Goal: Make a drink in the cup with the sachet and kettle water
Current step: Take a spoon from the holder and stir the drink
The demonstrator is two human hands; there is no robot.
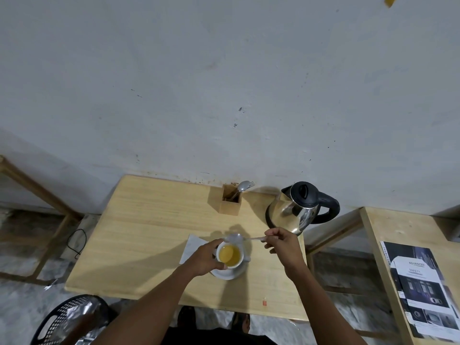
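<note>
A white cup holding yellow liquid stands on a white saucer on the wooden table. My left hand grips the cup's left side. My right hand pinches the handle of a metal spoon, whose bowl hovers just above the cup's far rim. The steel kettle with a black lid and handle stands at the table's back right. A small orange scrap, maybe a piece of the sachet, lies near the front edge.
A wooden holder with a spoon and fork stands at the back by the wall. A white napkin lies under my left hand. A black basket sits on the floor at lower left. Brochures lie on a second table at right.
</note>
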